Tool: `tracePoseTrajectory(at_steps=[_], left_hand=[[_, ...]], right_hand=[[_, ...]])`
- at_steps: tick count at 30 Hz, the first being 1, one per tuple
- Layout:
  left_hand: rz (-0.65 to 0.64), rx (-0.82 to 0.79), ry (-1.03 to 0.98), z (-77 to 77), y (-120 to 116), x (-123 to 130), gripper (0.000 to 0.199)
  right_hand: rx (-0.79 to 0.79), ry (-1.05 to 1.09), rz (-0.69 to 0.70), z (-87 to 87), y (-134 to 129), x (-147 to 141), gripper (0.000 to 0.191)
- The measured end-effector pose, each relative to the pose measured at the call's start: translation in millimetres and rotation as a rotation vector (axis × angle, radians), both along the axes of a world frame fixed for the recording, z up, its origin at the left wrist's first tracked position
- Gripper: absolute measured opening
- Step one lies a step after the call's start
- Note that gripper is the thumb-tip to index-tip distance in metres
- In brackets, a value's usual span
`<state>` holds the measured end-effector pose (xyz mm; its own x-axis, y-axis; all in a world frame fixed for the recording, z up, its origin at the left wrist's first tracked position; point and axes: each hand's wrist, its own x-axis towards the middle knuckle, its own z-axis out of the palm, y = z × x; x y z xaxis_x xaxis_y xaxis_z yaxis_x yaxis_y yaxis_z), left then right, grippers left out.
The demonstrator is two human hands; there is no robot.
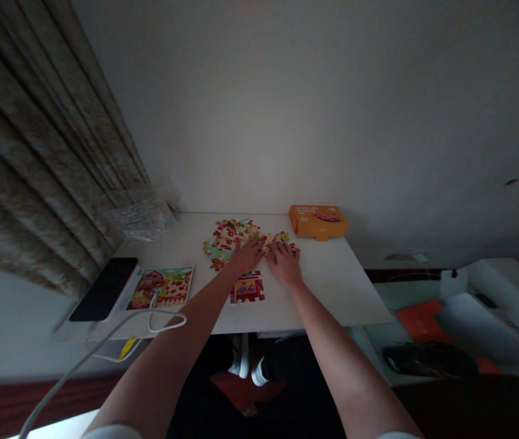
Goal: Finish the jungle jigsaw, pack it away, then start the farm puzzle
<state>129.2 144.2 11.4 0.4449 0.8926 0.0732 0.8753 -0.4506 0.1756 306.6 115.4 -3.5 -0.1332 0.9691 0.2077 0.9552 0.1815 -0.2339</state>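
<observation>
My left hand [246,256] and my right hand [284,262] lie flat and close together, fingertips on a loose heap of jigsaw puzzle pieces [227,241] in red, green and cream. Neither hand visibly holds a piece. Just below my hands, a small joined block of puzzle pieces [247,288] shows a red and yellow picture. To the left, a printed farm picture card [160,288] lies flat on the white table [332,286]. An orange cardboard puzzle box [318,222] stands at the far edge, beyond my right hand.
A black phone [103,289] lies at the table's left edge, with a white cable [103,335] looping down past my left arm. A crumpled plastic bag [140,216] sits at the back left by a curtain [35,152]. A wall backs the table. Lower right, beyond the table edge, are a white appliance [492,311] and an orange folder [419,323].
</observation>
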Motion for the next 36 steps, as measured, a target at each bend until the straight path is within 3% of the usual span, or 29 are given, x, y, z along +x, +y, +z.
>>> tracePoseTrajectory(at_steps=[13, 19, 28, 36], left_hand=[[0.033, -0.010, 0.048, 1.6, -17, -39, 0.048], [0.058, 0.031, 0.031, 2.7, -31, -57, 0.039], [0.137, 0.058, -0.049, 6.6, -35, -67, 0.036], [0.327, 0.038, -0.061, 2.0, -20, -58, 0.043]], right_hand=[[0.023, 0.038, -0.158, -4.4, 1, -3, 0.060], [0.058, 0.001, 0.046, -4.4, -1, -1, 0.047], [0.073, 0.022, -0.096, -9.8, 3, -2, 0.056], [0.082, 0.019, 0.000, -5.1, 0, 0, 0.044]])
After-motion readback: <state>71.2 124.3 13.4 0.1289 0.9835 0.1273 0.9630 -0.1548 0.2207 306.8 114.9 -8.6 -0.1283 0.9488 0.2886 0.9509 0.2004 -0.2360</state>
